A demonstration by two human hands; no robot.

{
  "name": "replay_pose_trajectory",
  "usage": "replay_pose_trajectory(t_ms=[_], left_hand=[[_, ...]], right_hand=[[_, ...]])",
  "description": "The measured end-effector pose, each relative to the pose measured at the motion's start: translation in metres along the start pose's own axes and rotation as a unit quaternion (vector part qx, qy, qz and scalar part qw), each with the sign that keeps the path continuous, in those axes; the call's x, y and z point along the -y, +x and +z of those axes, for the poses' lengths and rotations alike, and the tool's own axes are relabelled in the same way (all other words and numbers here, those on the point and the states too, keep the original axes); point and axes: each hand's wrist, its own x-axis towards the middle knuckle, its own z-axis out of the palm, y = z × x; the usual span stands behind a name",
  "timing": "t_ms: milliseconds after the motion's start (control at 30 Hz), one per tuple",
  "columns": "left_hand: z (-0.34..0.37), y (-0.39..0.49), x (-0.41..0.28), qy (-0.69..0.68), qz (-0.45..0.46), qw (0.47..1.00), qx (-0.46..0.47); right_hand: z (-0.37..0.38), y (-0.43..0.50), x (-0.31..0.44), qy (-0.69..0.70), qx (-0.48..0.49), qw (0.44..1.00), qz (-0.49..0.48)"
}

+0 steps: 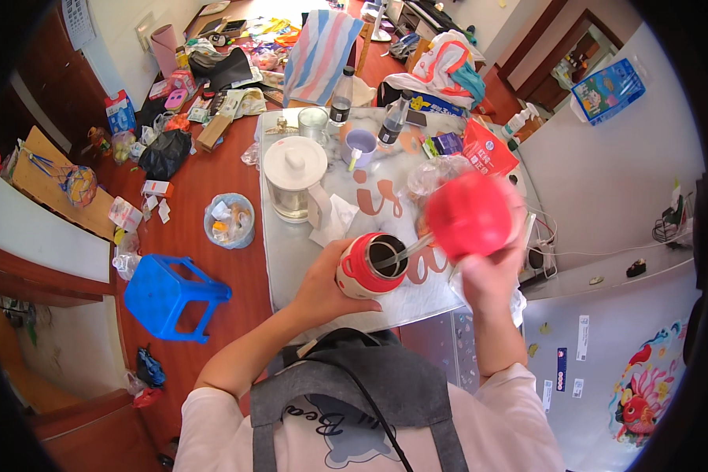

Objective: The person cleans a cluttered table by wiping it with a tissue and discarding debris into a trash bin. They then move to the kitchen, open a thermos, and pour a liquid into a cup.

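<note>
My left hand is wrapped around a cream insulated bottle with a red collar, its steel mouth uncovered and tilted towards me. In my right hand is a red bottle lid, blurred by motion and held to the right of the bottle. A translucent straw runs from the lid down to the bottle's mouth. Beyond my left hand stands a glass kettle with a white lid and clear liquid inside. Crumpled white tissue lies beside it.
The marble-patterned table bears a lilac mug, a glass cup, two plastic bottles and a red packet. Left on the floor are a waste bin and a blue stool. A fridge stands at right.
</note>
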Motion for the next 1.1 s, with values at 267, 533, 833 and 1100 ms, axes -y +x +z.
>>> replay_pose_trajectory(t_ms=[267, 533, 833, 1100], left_hand=[[-0.002, 0.013, -0.028, 0.035, -0.008, 0.999, 0.033], [-0.003, 0.017, -0.039, 0.048, -0.023, 0.998, 0.042], [0.002, 0.025, -0.033, 0.053, 0.021, 0.997, -0.056], [0.005, 0.028, -0.039, 0.101, 0.057, 0.991, -0.074]], right_hand=[[-0.001, -0.013, -0.037, 0.084, 0.138, 0.983, 0.089], [-0.001, -0.008, -0.034, -0.001, 0.137, 0.989, 0.059], [0.015, -0.014, -0.018, 0.021, 0.007, 0.989, 0.143], [0.026, -0.012, -0.023, 0.004, 0.063, 0.998, 0.030]])
